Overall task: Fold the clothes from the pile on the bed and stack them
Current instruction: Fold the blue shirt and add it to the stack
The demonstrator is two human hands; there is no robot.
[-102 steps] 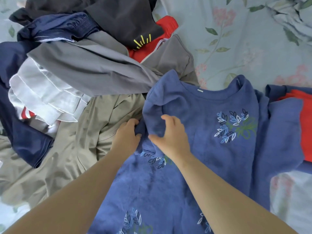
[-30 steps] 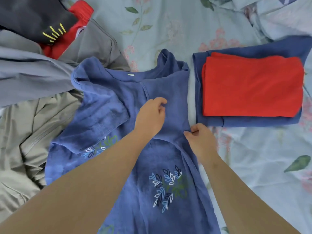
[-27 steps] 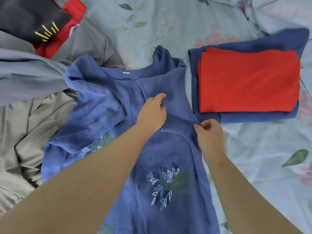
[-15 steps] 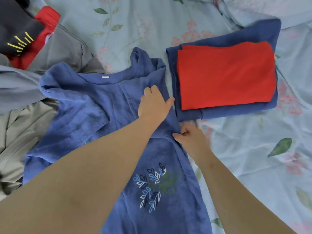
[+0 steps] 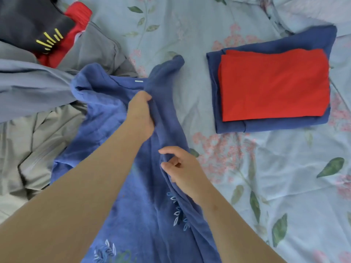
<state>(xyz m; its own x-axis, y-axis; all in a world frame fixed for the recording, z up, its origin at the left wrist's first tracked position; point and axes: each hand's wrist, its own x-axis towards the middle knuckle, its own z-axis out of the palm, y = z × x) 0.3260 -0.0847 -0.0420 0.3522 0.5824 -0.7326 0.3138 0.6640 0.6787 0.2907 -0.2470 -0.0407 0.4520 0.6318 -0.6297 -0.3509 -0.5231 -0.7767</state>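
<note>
A blue garment with leaf embroidery (image 5: pixel 106 130) lies across the floral bed sheet in front of me, its neck label pointing away. Its right side is bunched into a long fold. My left hand (image 5: pixel 140 114) grips that fold near the neckline. Lower down, my right hand (image 5: pixel 180 168) pinches the same folded edge between thumb and fingers. To the right sits the stack: a folded red garment (image 5: pixel 273 84) on top of a folded dark blue one (image 5: pixel 281 124). The unfolded pile (image 5: pixel 38 88) fills the left side.
The pile holds a light grey garment, a khaki one (image 5: pixel 28 152), a dark one with yellow stripes (image 5: pixel 34 21) and a red piece (image 5: pixel 76 19). Bare floral sheet (image 5: pixel 284 186) spreads below and in front of the stack.
The right side of the blue garment has been gathered inward into a narrower fold. My left hand changed from pressing flat to gripping the cloth; my right hand slid down along the edge.
</note>
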